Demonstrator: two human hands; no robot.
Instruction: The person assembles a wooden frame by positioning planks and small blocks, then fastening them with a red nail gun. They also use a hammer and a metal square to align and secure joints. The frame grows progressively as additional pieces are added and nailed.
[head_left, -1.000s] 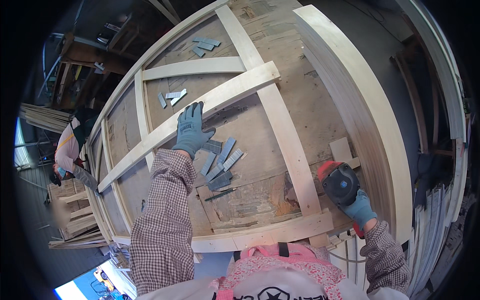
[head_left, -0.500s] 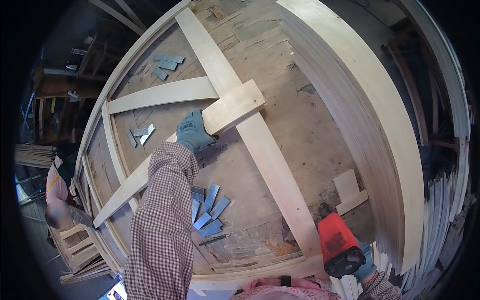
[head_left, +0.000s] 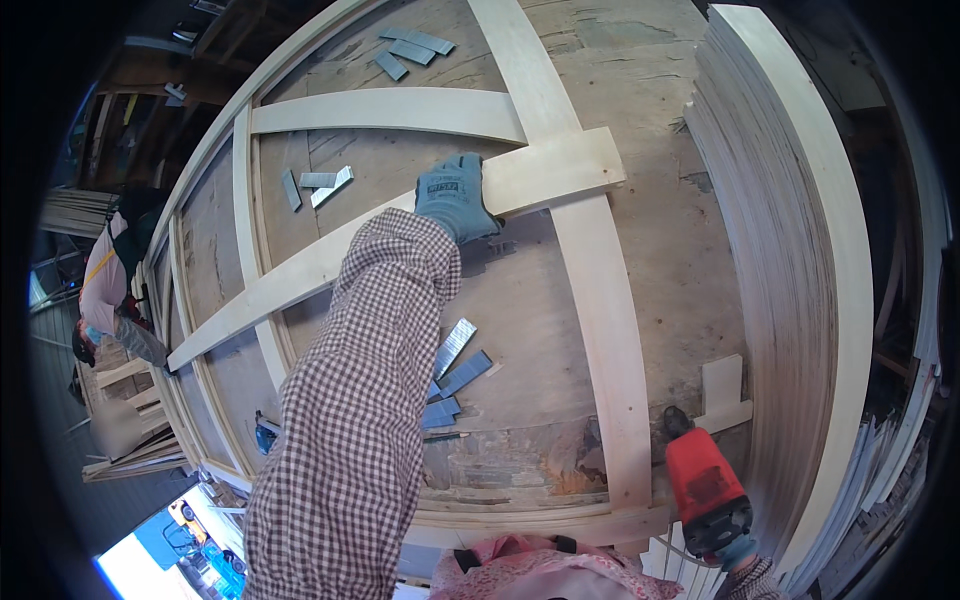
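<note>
My left hand [head_left: 455, 197], in a grey-blue glove, is closed over a long pale wooden slat [head_left: 300, 275]. This slat runs diagonally, and its right end lies across another wooden slat [head_left: 600, 300]. At the lower right my right hand [head_left: 741, 554], also gloved, holds a red staple gun [head_left: 705, 480] with a black end cap. Its body hides most of that hand's fingers. The tool is beside the near end of the crossing slat. Strips of metal staples [head_left: 465, 373] lie on the board by my left forearm, which partly covers them.
More staple strips [head_left: 415, 47] lie farther back and to the left [head_left: 320, 181]. A tall stack of curved thin boards [head_left: 790, 200] stands along the right. Small wood offcuts [head_left: 722, 390] lie near the stapler. A curved wooden frame rim edges the left, where another person [head_left: 105, 280] stands.
My view has shifted, so the frame and slats sit higher and farther right in the picture. Both hands keep their holds. At the far left, the other person's head has lifted.
</note>
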